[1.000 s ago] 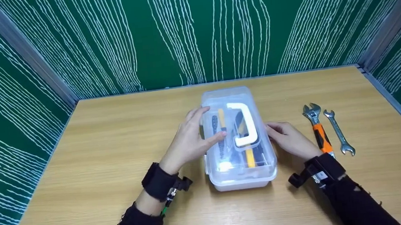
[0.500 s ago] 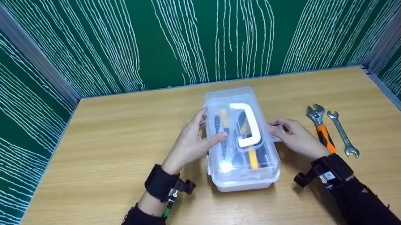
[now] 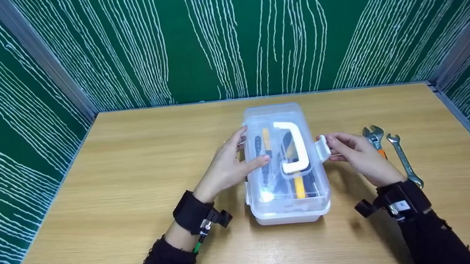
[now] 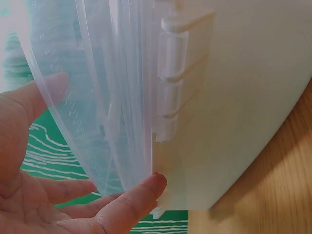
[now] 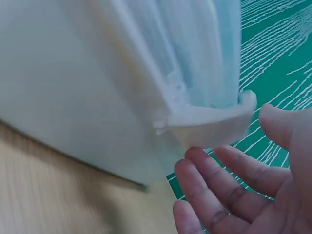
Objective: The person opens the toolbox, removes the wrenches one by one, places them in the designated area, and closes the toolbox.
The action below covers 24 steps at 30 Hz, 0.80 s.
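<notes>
A clear-lidded plastic toolbox (image 3: 291,218) stands on the table with its lid down and a white handle (image 3: 300,147) lying on top. Tools, some with yellow handles, show through the lid. My left hand (image 3: 225,167) rests on the box's left side, thumb over the lid. In the left wrist view a fingertip touches the rim below the white hinge (image 4: 171,83). At the right side a white latch (image 3: 323,148) sticks outward. My right hand (image 3: 358,155) is at this latch; in the right wrist view its fingers touch the underside and the thumb is apart.
Right of the box lie an adjustable wrench (image 3: 374,136), partly hidden behind my right hand, and an open-ended wrench (image 3: 404,157). Green panels (image 3: 193,42) with white wavy lines enclose the back and sides of the wooden table (image 3: 156,156).
The latch on the box's right side has swung outward and up. My right hand has moved slightly right with it. My left hand has stayed on the box.
</notes>
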Tool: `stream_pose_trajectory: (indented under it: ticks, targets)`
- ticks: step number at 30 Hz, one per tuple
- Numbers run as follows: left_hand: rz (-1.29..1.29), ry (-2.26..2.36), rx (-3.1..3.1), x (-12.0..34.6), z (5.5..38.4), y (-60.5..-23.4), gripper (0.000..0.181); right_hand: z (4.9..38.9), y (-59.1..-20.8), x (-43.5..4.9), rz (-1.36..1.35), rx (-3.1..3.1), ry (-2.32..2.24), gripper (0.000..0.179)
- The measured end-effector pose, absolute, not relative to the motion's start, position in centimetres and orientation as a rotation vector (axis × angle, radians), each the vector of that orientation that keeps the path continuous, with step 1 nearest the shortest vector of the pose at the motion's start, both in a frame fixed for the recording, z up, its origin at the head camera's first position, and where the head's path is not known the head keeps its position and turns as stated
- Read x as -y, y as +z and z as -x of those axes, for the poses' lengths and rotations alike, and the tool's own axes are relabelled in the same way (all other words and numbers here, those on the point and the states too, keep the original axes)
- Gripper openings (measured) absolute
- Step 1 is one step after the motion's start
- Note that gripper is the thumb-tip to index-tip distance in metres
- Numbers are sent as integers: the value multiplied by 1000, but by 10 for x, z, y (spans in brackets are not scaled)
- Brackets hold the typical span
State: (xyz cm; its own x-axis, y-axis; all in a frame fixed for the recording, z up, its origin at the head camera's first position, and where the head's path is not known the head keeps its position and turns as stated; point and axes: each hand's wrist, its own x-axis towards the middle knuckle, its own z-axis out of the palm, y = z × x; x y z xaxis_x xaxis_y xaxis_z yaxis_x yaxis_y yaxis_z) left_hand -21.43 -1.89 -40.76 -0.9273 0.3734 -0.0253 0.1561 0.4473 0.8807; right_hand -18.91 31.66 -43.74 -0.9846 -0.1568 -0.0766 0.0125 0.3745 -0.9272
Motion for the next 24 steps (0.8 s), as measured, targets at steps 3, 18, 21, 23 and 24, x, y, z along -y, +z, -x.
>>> stream_pose_trajectory:
  ticks: [3, 18, 21, 23, 24]
  targets:
    - [-454, 1480, -2470, 19, 214, -408, 103, 188, -438, -317, 132, -2459, -1647, 64]
    - [-461, 1467, -2464, 20, 216, -408, 106, 186, -438, -307, 51, -2404, -1693, 67]
    - [-473, 1464, -2467, 20, 216, -408, 105, 186, -437, -305, 38, -2396, -1720, 64]
    - [-474, 1467, -2469, 20, 216, -408, 105, 187, -438, -304, 40, -2397, -1723, 63]
    - [-474, 1471, -2467, 20, 217, -408, 104, 187, -438, -304, 39, -2402, -1716, 62]
